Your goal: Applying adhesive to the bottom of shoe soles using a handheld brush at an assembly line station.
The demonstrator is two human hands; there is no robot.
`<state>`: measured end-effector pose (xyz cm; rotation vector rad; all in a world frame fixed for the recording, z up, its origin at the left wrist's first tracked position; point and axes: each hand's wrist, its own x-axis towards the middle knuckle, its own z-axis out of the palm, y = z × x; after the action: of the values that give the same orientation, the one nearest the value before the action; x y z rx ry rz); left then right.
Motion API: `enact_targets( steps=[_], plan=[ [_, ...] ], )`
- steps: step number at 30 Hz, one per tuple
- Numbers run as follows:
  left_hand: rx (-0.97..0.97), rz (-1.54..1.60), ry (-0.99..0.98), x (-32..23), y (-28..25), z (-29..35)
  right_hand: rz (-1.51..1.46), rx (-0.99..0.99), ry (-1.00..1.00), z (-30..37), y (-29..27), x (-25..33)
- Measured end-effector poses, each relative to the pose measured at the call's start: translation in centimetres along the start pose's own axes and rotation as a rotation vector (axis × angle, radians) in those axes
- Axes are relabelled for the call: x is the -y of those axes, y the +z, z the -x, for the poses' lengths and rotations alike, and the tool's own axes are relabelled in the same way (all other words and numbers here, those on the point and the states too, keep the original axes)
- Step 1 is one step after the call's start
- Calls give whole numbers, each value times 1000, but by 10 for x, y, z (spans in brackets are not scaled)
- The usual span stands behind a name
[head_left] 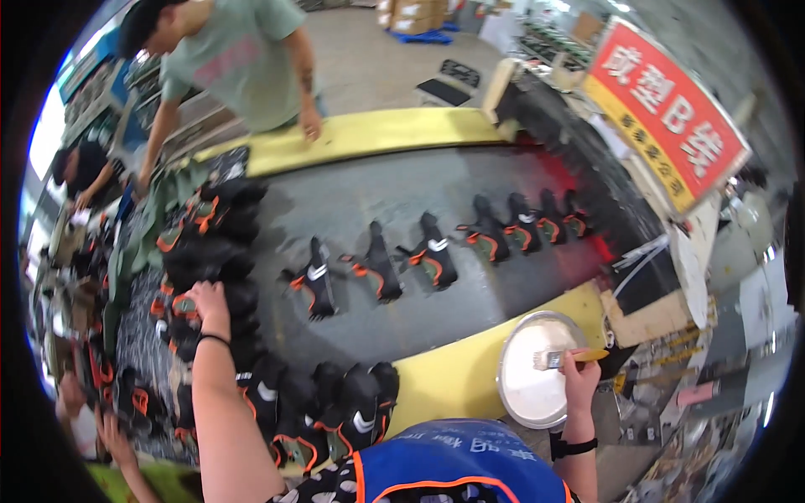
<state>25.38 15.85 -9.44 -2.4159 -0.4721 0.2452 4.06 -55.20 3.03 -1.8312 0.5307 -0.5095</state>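
Note:
My left hand [205, 302] reaches into a pile of black shoe uppers on the left, its fingers closed on the edge of a shoe upper [184, 307] with green and orange trim. Neighbouring uppers partly hide that one. My right hand [580, 381] grips a paintbrush [579, 357] by its yellow handle. The bristles lie over a round metal bowl [501, 381] of white liquid, whether dipped in I cannot tell. On the grey conveyor belt [369, 329], several black uppers [381, 267] with orange edges lie in a row running toward the far right.
Yellow boards [436, 373] border the belt on both long sides. More uppers [356, 411] are heaped at the near left. A dark machine opening with red light [597, 168] stands at the right, below a red-and-yellow sign [662, 109]. Across the belt stands a person [239, 67].

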Motion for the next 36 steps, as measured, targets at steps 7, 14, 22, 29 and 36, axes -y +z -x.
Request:
enact_targets(
  steps=[7, 14, 22, 29, 36],
  plan=[
    [-27, 18, 153, 11, -21, 20, -100, -31, -2, 18, -19, -14],
    [-234, 458, 176, -5, -160, 111, -131, 14, 22, 11, -22, -18],
    [402, 1463, 721, -113, -263, 219, -270, -7, -10, 10, -44, -38],
    [956, 1246, 823, -242, -231, 289, -229, -69, 25, 19, -85, -56],
    [546, 721, 1021, -293, -172, 253, -216, -153, 40, 27, -117, -63]
  ],
)
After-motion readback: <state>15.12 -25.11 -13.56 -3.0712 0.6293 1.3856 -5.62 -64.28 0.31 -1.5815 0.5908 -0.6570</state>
